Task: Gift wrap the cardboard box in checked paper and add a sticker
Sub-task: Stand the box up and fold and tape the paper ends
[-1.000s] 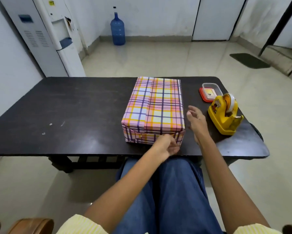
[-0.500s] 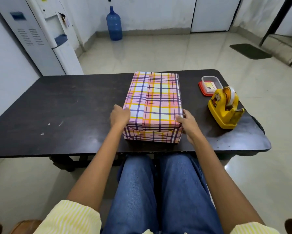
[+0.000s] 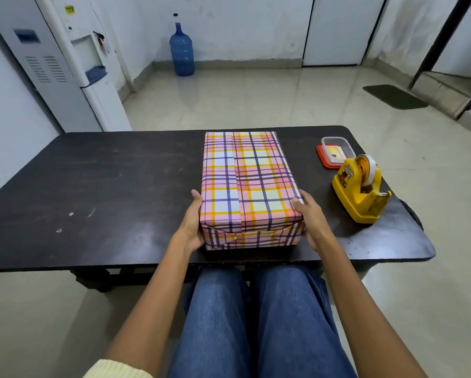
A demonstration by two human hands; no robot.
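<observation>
The box [image 3: 252, 184], wrapped all over in pink, yellow and purple checked paper, lies lengthwise on the dark table [image 3: 106, 186], its folded end flap facing me. My left hand [image 3: 192, 227] holds the near left side, thumb up by the top edge. On the opposite side my right hand [image 3: 310, 219] holds the near right corner, with its thumb lying on the top face. The fingers of both hands are mostly hidden against the box sides. No sticker shows on the paper.
A yellow tape dispenser [image 3: 361, 189] stands right of the box. Behind it sits a small clear container with a red lid [image 3: 335, 152]. A white water dispenser [image 3: 73, 72] and a blue water bottle [image 3: 182, 51] stand on the floor beyond the table.
My left hand left the near flap and went to the box's left side, and my right hand closed in on the right side. Both now hold the box nearer its front corners.
</observation>
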